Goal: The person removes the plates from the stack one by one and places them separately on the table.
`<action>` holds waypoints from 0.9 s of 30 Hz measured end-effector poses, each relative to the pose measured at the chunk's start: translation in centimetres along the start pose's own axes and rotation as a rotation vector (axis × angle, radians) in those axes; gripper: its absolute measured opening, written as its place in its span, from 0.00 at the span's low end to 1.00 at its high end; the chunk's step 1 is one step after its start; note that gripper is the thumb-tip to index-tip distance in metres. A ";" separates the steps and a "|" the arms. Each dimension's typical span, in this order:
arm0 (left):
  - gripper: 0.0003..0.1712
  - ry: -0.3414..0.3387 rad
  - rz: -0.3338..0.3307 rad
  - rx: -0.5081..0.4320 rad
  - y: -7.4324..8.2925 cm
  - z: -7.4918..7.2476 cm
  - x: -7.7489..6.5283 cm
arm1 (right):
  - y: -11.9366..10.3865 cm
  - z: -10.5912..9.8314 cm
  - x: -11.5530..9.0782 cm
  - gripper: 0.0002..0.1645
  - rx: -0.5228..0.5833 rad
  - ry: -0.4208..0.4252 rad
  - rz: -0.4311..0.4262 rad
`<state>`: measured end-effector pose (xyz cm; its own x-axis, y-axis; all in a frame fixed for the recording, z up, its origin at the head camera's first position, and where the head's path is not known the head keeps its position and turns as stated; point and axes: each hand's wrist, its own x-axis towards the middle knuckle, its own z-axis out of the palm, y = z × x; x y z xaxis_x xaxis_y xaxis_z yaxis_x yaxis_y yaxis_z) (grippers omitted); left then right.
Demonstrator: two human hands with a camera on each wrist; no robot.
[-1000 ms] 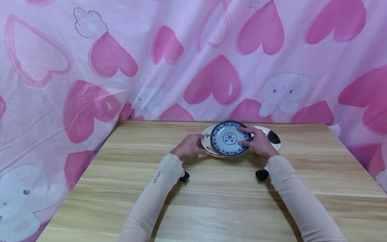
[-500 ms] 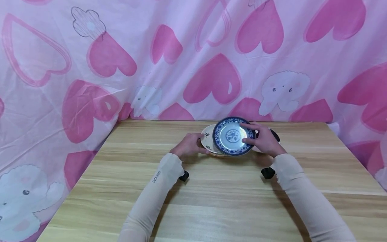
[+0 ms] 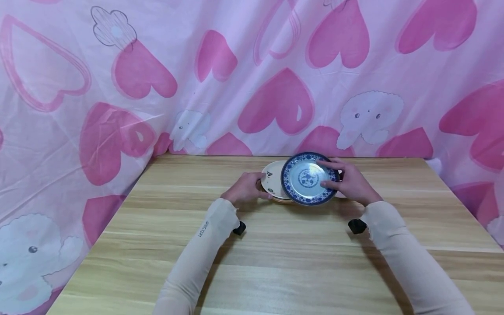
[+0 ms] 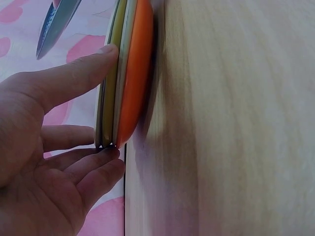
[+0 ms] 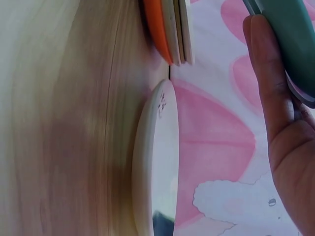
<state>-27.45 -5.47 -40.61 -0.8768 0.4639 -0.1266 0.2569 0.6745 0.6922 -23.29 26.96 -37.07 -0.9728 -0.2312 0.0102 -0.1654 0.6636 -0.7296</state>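
My right hand (image 3: 354,183) pinches a blue-and-white patterned plate (image 3: 308,178) by its right rim, thumb on the face. The plate is lifted and tilted, partly covering a stack of plates (image 3: 271,180) at the table's back. In the right wrist view its underside (image 5: 290,44) hangs clear of the stack. My left hand (image 3: 245,189) grips the stack's left edge, thumb on one side and fingertips at the rim. The left wrist view shows an orange plate (image 4: 138,73) at the bottom, with thinner pale and yellowish plates above it.
A white plate (image 5: 165,157) with a dark patch lies on the table right of the stack, mostly hidden behind my right hand in the head view. The wooden table (image 3: 267,262) ends at a pink heart-print curtain (image 3: 220,105).
My right hand has lifted the blue-and-white plate off the stack and carried it to the right, uncovering more of the pale plate beneath. My left hand stays in place.
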 end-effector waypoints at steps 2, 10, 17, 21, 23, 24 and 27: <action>0.22 0.001 -0.002 0.007 0.0 0.0 0.0 | 0.2 -0.2 -0.2 0.39 -0.004 -0.001 -0.008; 0.21 0.001 -0.005 0.010 0.0 0.0 -0.1 | 1.8 -1.0 -1.1 0.41 -0.023 -0.011 -0.013; 0.22 0.013 0.036 0.066 -0.1 0.0 0.0 | 2.7 -1.7 -1.8 0.41 -0.055 -0.004 -0.009; 0.20 0.007 0.015 0.048 0.0 0.1 -0.2 | 3.2 -2.1 -2.4 0.41 -0.059 -0.018 0.023; 0.19 0.006 0.010 0.051 0.1 0.1 -0.2 | 3.4 -2.3 -2.7 0.41 -0.068 -0.026 0.036; 0.19 0.005 0.006 0.051 0.1 0.1 -0.2 | 3.6 -2.4 -2.8 0.41 -0.072 -0.030 0.040; 0.19 0.008 0.008 0.064 0.1 0.1 -0.1 | 4.0 -2.5 -3.3 0.41 -0.088 -0.038 0.046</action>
<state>-27.30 -5.41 -40.64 -0.8779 0.4647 -0.1155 0.2890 0.7065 0.6460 -21.17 32.12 -38.28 -0.9732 -0.2246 -0.0494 -0.1356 0.7340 -0.6655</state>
